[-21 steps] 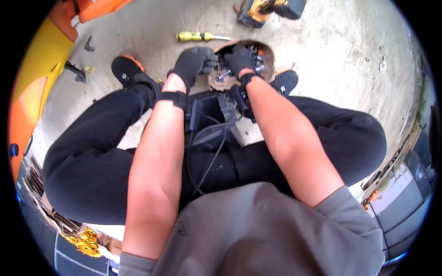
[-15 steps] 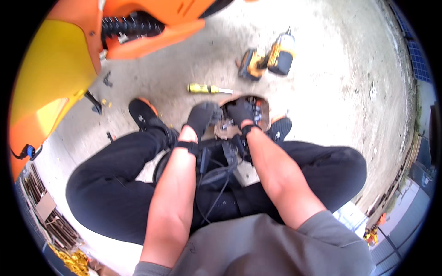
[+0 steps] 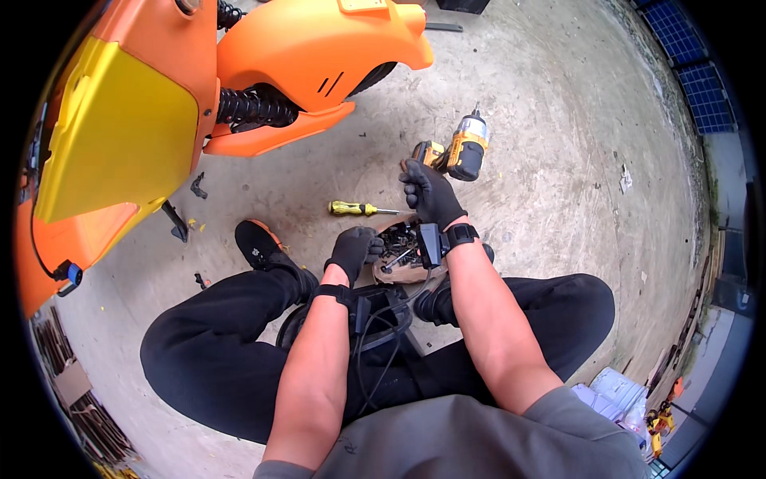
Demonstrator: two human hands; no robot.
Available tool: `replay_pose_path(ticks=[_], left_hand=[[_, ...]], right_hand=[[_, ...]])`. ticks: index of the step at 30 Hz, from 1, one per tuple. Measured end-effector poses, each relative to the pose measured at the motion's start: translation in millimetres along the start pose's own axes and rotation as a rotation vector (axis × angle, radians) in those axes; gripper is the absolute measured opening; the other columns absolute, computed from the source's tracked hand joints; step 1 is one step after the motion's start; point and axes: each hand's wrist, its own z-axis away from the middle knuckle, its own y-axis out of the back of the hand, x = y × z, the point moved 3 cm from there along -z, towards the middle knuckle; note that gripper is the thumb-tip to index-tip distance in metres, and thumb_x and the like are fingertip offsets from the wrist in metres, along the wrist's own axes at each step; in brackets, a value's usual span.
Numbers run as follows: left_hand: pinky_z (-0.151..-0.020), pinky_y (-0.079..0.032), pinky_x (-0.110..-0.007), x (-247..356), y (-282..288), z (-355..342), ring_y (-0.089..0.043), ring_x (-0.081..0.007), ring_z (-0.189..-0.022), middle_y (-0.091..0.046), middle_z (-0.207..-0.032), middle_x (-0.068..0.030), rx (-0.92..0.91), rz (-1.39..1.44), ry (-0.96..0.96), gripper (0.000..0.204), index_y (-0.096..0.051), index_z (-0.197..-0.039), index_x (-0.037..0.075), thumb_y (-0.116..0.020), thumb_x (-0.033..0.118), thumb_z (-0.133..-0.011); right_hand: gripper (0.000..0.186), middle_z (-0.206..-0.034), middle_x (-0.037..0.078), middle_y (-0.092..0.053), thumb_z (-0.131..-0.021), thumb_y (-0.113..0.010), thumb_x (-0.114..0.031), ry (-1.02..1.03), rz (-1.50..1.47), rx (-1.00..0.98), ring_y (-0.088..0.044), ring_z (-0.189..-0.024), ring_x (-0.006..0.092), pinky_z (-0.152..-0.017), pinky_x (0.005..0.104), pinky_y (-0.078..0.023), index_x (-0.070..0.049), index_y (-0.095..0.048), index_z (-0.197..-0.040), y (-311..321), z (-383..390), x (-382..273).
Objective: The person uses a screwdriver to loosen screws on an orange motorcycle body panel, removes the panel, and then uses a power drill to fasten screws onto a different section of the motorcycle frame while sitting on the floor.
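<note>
My left hand (image 3: 356,254), in a black glove, is closed at the left edge of a shallow brown container (image 3: 408,274). What its curled fingers hold, if anything, is hidden. Loose screws and small metal parts (image 3: 399,242) fill the container, which sits on the floor between my feet. My right hand (image 3: 432,196), also gloved, is beyond the container's far right side with fingers bent in; its contents cannot be made out. Just past it lies a yellow and black cordless impact driver (image 3: 467,148). A screwdriver (image 3: 352,208) with a yellow handle rests on the floor between the hands, farther out.
An orange and yellow scooter (image 3: 128,136) fills the far left, its kickstand (image 3: 175,222) reaching the floor. Small black parts (image 3: 199,186) are scattered beside it. Cables (image 3: 384,319) hang at my lap. Bags (image 3: 618,391) lie at the lower right, and blue panels (image 3: 706,100) stand far right.
My right hand has come out of the container and moved outward, toward the impact driver. The left hand has drawn slightly apart from it. The view has shifted, showing more of the scooter.
</note>
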Motion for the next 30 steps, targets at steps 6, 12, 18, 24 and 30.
replay_pose_path(ticks=[6, 12, 18, 24, 30], left_hand=[[-0.06, -0.052, -0.027, -2.2, 4.1, -2.1, -0.062, -0.0162, -0.069, -0.065, -0.084, -0.0087, 0.007, -0.031, -0.031, 0.02, -0.06, -0.097, 0.004, -0.051, 0.02, -0.09], [-0.058, -0.052, -0.028, -0.3, -4.6, -2.4, -0.064, -0.0179, -0.069, -0.065, -0.085, -0.0098, -0.008, -0.028, -0.013, 0.02, -0.058, -0.098, 0.004, -0.049, 0.02, -0.091], [-0.061, -0.053, -0.028, -2.2, 0.2, -1.7, -0.063, -0.0172, -0.072, -0.064, -0.087, -0.0091, -0.002, 0.001, 0.011, 0.019, -0.059, -0.1, 0.003, -0.052, 0.018, -0.09], [-0.055, -0.049, -0.033, -37.5, 45.9, -52.0, -0.062, -0.0209, -0.064, -0.065, -0.078, -0.0115, 0.013, -0.628, -0.49, 0.014, -0.063, -0.088, 0.007, -0.055, 0.017, -0.083], [-0.063, -0.051, -0.029, -7.2, 0.7, -6.6, -0.063, -0.0161, -0.074, -0.066, -0.087, -0.0081, -0.029, 0.004, -0.003, 0.018, -0.063, -0.095, 0.004, -0.052, 0.018, -0.089]], right_hand=[[0.014, -0.066, 0.005, -0.06, -0.08, -0.056, -0.016, 0.034, 1.057, -0.255, -0.056, -0.052, 0.0124, -0.048, 0.0285, -0.046, -0.004, -0.062, -0.077, 23.8, 9.8, 41.2], [0.017, -0.086, 0.011, -0.067, -0.074, -0.059, -0.016, 0.307, 2.245, -0.578, -0.066, -0.079, 0.0296, -0.069, 0.0404, -0.052, -0.014, -0.069, -0.087, 110.0, 0.1, 125.9], [0.025, -0.098, 0.017, -0.066, -0.079, -0.052, -0.022, 0.019, 2.118, -0.207, -0.064, -0.092, 0.0339, -0.08, 0.042, -0.05, -0.01, -0.069, -0.093, 99.3, -2.4, 112.8], [0.046, -0.117, 0.017, -0.06, -0.076, -0.054, -0.036, -0.18, 1.593, 0.347, -0.057, -0.109, 0.032, -0.093, 0.0382, -0.044, -0.005, -0.064, -0.11, 59.8, 34.2, 81.4], [0.085, -0.123, 0.025, -0.051, -0.067, -0.067, -0.05, -0.173, 1.523, 0.593, -0.047, -0.118, 0.0354, -0.097, 0.045, -0.038, 0.0, -0.038, -0.129, 58.4, 28.9, 111.0]])
